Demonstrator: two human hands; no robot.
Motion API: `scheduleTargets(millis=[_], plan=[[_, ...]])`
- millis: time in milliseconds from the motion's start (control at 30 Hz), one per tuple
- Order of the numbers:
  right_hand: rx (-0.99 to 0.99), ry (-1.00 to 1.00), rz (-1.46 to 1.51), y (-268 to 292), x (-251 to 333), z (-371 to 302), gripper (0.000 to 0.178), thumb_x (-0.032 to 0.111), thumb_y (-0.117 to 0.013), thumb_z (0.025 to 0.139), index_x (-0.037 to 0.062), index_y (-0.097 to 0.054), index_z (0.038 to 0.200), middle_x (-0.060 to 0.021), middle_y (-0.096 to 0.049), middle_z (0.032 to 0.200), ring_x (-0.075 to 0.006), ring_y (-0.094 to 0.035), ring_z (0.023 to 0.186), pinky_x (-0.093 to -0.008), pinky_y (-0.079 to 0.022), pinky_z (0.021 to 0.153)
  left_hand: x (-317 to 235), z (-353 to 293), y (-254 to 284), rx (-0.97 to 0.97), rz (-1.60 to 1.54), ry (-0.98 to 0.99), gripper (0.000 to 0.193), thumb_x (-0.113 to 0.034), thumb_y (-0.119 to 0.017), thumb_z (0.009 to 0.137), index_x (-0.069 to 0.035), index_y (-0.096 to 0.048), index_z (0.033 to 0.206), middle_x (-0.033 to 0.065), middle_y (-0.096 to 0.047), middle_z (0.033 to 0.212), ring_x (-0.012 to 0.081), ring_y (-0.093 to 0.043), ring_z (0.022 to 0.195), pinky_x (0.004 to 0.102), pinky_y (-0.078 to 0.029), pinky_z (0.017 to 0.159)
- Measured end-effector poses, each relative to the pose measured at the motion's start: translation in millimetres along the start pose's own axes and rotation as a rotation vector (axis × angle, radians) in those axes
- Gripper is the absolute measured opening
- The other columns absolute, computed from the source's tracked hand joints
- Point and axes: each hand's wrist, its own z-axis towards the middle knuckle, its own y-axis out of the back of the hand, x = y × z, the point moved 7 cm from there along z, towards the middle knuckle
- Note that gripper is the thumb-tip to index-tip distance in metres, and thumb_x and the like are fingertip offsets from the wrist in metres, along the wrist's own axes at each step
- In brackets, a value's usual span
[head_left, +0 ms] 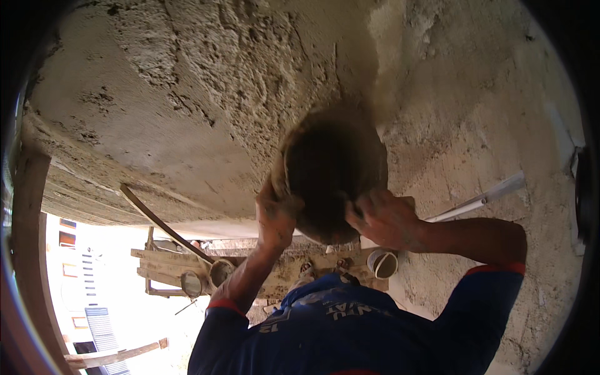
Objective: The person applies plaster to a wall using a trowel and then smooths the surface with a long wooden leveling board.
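Observation:
A round, dark bucket (331, 175) is held up at chest height in front of the wall, its shadowed mouth turned toward me. My left hand (276, 217) is closed on the left side of its rim. On the right side, my right hand (386, 219) grips the rim with bent fingers. Beyond the bucket, rough wet mortar (244, 69) covers part of the wall, with a smoother plastered area (131, 125) to the left. What the bucket contains is too dark to make out.
Below, my feet stand on a mortar-stained plank platform (281, 284). A white bucket (382, 264) stands at its right end; two small round containers, one of them grey (191, 283), are at the left. A wooden pole (165, 222) slants nearby. A pale straightedge (481, 199) leans at right.

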Motion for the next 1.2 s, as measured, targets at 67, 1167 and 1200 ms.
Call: scheduleTargets(millis=[67, 1167, 1200], plan=[[-0.006, 0.009, 0.021, 21.1, -13.0, -1.4, 0.016, 0.015, -0.056, 0.077, 0.0062, -0.058, 0.089, -0.005, -0.048, 0.073, -0.018, -0.048, 0.077, -0.0328, -0.04, 0.071, 17.6, -5.9, 12.0, -0.043, 0.139, 0.111, 0.058, -0.003, -0.059, 0.065, 0.006, -0.049, 0.121, 0.011, -0.061, 0.109, 0.0187, -0.057, 0.1, 0.03, -0.047, 0.088], [0.096, -0.458, 0.794, 113.0, -161.4, -51.1, 0.04, 0.016, -0.074, 0.065, 0.0049, -0.059, 0.1, -0.0141, -0.065, 0.084, -0.0302, -0.064, 0.073, -0.0368, -0.05, 0.069, -23.5, 10.1, -13.9, 0.061, -0.297, 0.112, 0.069, 0.004, -0.059, 0.06, 0.001, -0.045, 0.128, 0.0058, -0.057, 0.112, 0.0158, -0.053, 0.103, 0.0285, -0.045, 0.088], [0.116, -0.48, 0.773, 128.7, -168.9, -53.4, 0.042, 0.015, -0.078, 0.061, 0.0051, -0.059, 0.097, -0.0126, -0.064, 0.085, -0.0292, -0.064, 0.074, -0.0361, -0.049, 0.069, -26.9, 8.1, -13.8, 0.054, -0.246, 0.112, 0.069, 0.003, -0.06, 0.061, 0.001, -0.045, 0.128, 0.0049, -0.057, 0.11, 0.0154, -0.053, 0.101, 0.0281, -0.045, 0.088]])
